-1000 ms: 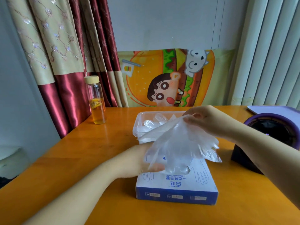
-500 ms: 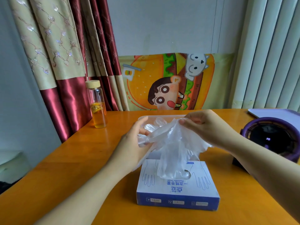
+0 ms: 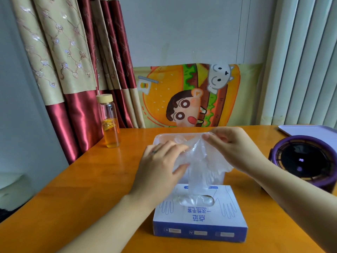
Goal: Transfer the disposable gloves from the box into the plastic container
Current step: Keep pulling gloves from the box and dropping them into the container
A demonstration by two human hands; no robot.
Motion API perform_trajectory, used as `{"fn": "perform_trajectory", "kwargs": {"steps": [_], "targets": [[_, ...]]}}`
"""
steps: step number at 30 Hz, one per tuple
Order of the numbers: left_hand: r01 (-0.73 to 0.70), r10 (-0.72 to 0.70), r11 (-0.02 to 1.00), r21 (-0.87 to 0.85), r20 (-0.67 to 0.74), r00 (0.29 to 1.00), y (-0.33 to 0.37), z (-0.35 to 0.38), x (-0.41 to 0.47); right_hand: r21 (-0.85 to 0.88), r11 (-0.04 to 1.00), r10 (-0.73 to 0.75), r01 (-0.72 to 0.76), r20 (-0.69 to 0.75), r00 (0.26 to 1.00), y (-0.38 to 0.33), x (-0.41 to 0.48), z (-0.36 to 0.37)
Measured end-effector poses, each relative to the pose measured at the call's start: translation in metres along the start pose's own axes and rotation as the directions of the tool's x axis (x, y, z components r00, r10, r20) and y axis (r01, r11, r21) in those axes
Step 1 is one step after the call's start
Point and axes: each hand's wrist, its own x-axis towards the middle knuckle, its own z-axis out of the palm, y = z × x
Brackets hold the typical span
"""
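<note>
Both forearms reach in from the near edge of the table (image 3: 73, 179). The left hand (image 3: 160, 167) lies back-up, its fingers curled over the left part of a disposable glove (image 3: 200, 165) and its thumb underneath. The right hand (image 3: 231, 148) pinches the glove's upper edge between thumb and forefinger, the other fingers loosely bent.

The glove is transparent, crumpled film. It hangs between the hands, above the gap between the box (image 3: 198, 221) and the plastic container (image 3: 162, 136). Its lower end reaches the oval opening in the box top, where more film shows. The blue-and-white box lies nearest the camera. The clear container stands just behind it, partly hidden by the hands.
</note>
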Motion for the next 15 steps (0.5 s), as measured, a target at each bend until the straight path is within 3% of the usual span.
{"fn": "perform_trajectory", "kwargs": {"steps": [5,9,12,15], "targets": [[-0.086,0.086,0.996,-0.035,-0.026,0.996,-0.008,0.008,-0.005,0.207,0.962,0.192,-0.177,-0.059,0.980,0.007,0.004,-0.012],[-0.235,0.235,0.972,-0.021,0.158,0.959,-0.018,0.016,-0.018,0.414,0.877,0.345,-0.245,-0.186,0.920,0.013,0.008,-0.025],[-0.400,0.373,0.917,0.004,0.356,0.857,-0.019,0.023,-0.020,0.472,0.843,0.393,-0.258,-0.212,0.895,0.012,0.009,-0.029],[-0.440,0.332,0.898,0.011,0.639,0.693,-0.006,0.026,-0.013,0.472,0.844,0.390,-0.257,-0.209,0.897,0.010,0.008,-0.029]]}}
